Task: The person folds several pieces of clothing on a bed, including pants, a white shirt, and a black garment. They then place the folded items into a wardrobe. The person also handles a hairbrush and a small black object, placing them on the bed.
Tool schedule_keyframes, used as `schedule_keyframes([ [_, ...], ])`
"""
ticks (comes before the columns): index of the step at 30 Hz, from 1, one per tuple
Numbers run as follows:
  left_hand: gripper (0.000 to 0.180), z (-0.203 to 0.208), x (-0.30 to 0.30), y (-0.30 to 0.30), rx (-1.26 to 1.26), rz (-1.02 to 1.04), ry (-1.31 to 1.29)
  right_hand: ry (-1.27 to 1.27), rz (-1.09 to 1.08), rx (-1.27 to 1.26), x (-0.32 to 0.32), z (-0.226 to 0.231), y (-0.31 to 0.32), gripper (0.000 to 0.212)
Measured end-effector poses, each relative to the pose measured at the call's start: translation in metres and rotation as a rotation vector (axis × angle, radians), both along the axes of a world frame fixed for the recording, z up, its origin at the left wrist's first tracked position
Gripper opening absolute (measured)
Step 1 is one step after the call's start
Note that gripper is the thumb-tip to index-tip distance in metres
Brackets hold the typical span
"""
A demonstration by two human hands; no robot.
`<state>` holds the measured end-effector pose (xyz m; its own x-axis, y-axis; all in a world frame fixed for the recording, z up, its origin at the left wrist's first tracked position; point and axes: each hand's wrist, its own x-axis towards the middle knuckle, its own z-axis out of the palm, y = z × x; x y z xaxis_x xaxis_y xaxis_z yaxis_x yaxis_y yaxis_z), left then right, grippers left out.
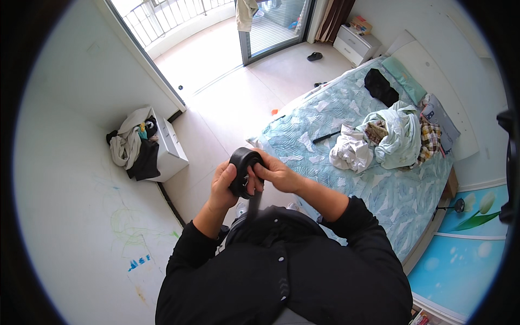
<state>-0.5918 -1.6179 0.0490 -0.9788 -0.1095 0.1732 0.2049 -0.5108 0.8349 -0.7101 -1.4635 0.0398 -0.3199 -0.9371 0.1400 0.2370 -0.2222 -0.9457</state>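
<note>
Both hands grip a coiled black strap (236, 172), which is positioned in front of the wearer's black shirt (238, 265). Left hand (219, 187): closed on the coil's left side, thumb pressed to the outer face. Right hand (277, 175): thumb and fingers pinch the right side, with fingertips curled into the coil's opening. The strap's loose end hangs below the coil, blurred.

To the left, a white cabinet (173, 147) stands near the wall (70, 124), with beige and black clothes (129, 142) heaped on top. To the right, a bed (374, 208) has a blue leaf-patterned cover. It supports a crumpled white cloth (351, 150), a bunched pale green blanket (394, 142) and, farther off, a black garment (381, 87).

Beyond, a dark slipper (314, 56) rests on the tiled floor (216, 122) near a white bedside unit (353, 43). Farthest: a glass door (277, 28) and a balcony railing (157, 23).
</note>
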Motion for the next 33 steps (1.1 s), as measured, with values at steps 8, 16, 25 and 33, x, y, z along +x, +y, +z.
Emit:
schedule_keyframes([
  [8,0.046,-0.003,-0.014,0.004,-0.091,0.259,-0.061,0.364,-0.495,0.054,0.008,-0.015,-0.008,0.022],
  [16,0.026,0.006,-0.009,-0.012,-0.647,0.184,-0.279,0.910,-0.388,0.219,-0.029,0.017,0.017,0.035],
  [25,0.019,-0.039,-0.029,0.033,0.132,0.382,-0.164,-0.425,-0.530,0.052,-0.012,-0.020,0.003,0.029],
  [33,0.044,-0.078,-0.028,0.043,-0.678,0.390,-0.134,-0.686,-0.583,0.090,-0.008,-0.059,0.000,0.027],
])
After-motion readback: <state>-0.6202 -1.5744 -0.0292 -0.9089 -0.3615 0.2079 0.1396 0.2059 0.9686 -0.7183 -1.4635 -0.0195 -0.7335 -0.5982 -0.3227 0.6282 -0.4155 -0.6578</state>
